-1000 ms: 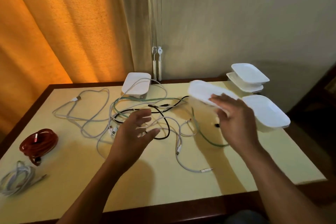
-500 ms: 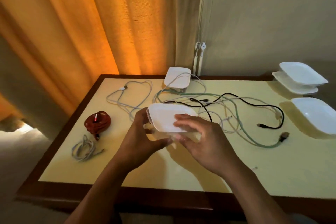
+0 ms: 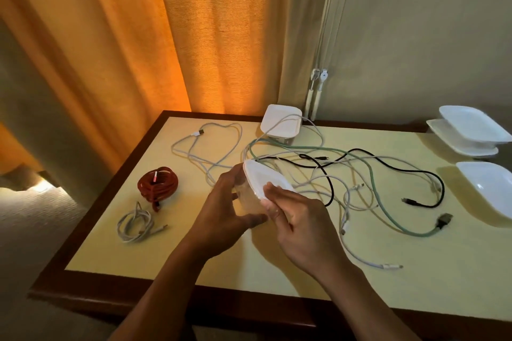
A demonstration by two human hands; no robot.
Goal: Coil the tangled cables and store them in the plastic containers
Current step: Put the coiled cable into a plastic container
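A: Fingers first. Right hand [image 3: 303, 225] has fingertips [image 3: 270, 191] pinched on the rim of the white lid [image 3: 264, 180], which sits tilted on the tub [image 3: 248, 202].

B: Left hand [image 3: 221, 216]?

A: Wrapped around the tub's clear body, thumb underneath, holding it off the table [image 3: 277, 268]. Both hands are clamped on the one container.

B: Step?

A: Looks like opening it: lid edge seems to be peeling up on the near side, though blur makes it hard to say whether it's already free.

B: Cables?

A: Red coil [image 3: 158, 183] and a small white coil [image 3: 135, 225] lie done at the left, near each other, not boxed. The tangle [image 3: 346, 171] of white, black and green leads is spread across the middle, loose, behind and right of the hands. One white strand runs over a closed tub [image 3: 281, 123] at the back.

B: Other containers?

A: Stacked lids or trays [image 3: 468, 130] far right, an open one [image 3: 487, 188] just below them.

B: Next move?

A: My read: get the lid off, park it, set the tub down by the left coils, drop one in. Needs one hand freed.
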